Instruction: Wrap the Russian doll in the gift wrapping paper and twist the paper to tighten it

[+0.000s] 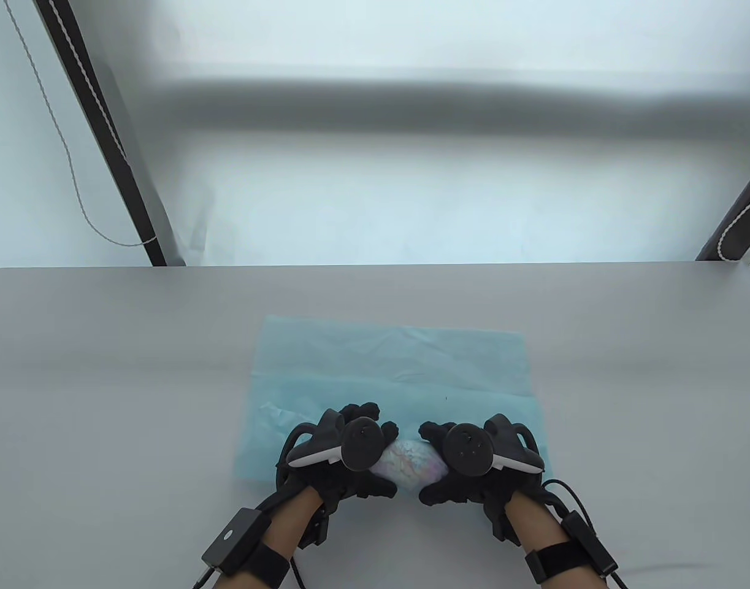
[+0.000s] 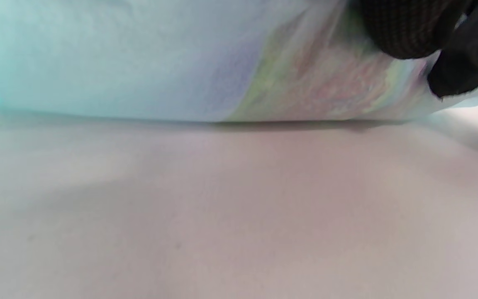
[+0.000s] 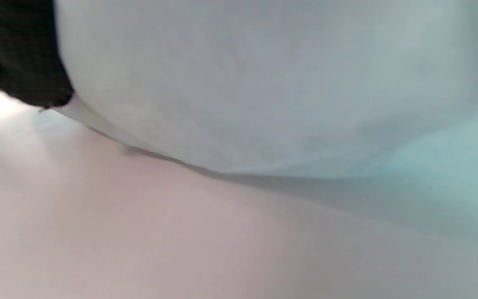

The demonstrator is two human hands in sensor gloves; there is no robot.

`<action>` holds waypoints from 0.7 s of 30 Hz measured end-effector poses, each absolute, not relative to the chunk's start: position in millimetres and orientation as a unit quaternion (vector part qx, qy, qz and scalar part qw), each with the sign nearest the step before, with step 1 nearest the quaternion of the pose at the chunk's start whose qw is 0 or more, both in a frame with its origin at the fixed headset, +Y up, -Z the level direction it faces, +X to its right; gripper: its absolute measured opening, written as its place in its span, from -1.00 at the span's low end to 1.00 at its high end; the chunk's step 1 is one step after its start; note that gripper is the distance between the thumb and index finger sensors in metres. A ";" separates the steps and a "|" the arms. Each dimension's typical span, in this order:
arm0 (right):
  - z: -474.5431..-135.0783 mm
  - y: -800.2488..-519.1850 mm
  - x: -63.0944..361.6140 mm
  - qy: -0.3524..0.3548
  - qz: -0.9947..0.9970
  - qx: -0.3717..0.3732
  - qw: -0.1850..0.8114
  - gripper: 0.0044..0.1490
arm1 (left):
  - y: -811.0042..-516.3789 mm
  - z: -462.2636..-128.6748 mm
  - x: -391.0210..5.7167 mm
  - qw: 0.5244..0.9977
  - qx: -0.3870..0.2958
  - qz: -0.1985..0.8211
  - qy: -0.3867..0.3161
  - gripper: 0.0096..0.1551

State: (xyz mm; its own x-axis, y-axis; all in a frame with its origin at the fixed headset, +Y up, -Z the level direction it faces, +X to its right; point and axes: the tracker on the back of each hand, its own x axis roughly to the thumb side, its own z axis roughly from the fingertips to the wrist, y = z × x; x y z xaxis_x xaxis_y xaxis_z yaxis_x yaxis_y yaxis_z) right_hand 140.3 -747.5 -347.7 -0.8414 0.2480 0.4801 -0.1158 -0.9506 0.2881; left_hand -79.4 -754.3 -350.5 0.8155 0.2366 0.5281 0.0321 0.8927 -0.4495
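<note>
The Russian doll [image 1: 409, 464] lies on its side near the front edge of the light blue wrapping paper [image 1: 387, 368]. A thin layer of paper is pulled over it, and its painted colours show through. My left hand [image 1: 357, 453] curls round the doll's left end and my right hand [image 1: 459, 459] round its right end, both pressing paper against it. In the left wrist view the covered doll [image 2: 326, 79] shows pink and green under the paper, with gloved fingertips [image 2: 409, 29] on top. The right wrist view shows the paper-covered bulge [image 3: 264, 83] and one gloved finger [image 3: 15, 54].
The grey table [image 1: 105, 380] lies bare around the sheet, and most of the paper spreads flat beyond the hands. Two dark stand legs [image 1: 105, 141] [image 1: 736, 221] rise behind the far edge. Cables run from both wrists at the bottom.
</note>
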 end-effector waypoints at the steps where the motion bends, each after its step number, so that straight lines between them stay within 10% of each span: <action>1: -348.5 -746.2 142.3 0.125 0.951 0.261 0.107 0.46 | -758.1 -349.7 -80.8 0.923 -0.235 0.053 -0.301 0.26; 21: -346.6 -751.4 141.6 0.138 0.948 0.278 0.063 0.39 | -757.6 -356.2 -90.0 0.923 -0.232 0.066 -0.300 0.32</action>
State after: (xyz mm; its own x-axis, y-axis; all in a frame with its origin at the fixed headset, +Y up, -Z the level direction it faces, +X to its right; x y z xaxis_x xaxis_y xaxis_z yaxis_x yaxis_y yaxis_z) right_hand 141.6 -751.4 -346.6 -0.8370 0.1967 0.5107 -0.0431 -0.9540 0.2969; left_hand -90.0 -757.6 -356.2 0.8118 0.2612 0.5223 0.0173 0.8832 -0.4686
